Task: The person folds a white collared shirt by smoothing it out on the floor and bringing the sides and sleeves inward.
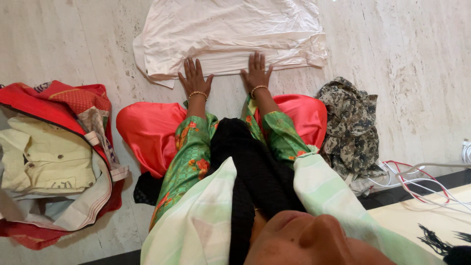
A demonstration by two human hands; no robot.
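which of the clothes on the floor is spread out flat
The pale pink garment under both hands; the camouflage garment lies crumpled and the cream shirt sits in the red bag.

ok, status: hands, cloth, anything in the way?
Left hand and right hand flat, fingers spread, on pale pink garment's near edge. Garment lies on floor. Camouflage cloth heaped beside, apart.

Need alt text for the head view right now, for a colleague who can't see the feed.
Seen from above, a person's left hand and right hand press flat on the near edge of a pale pink garment spread on a marble floor. A red bag holding a cream shirt lies to the left, a camouflage cloth to the right.
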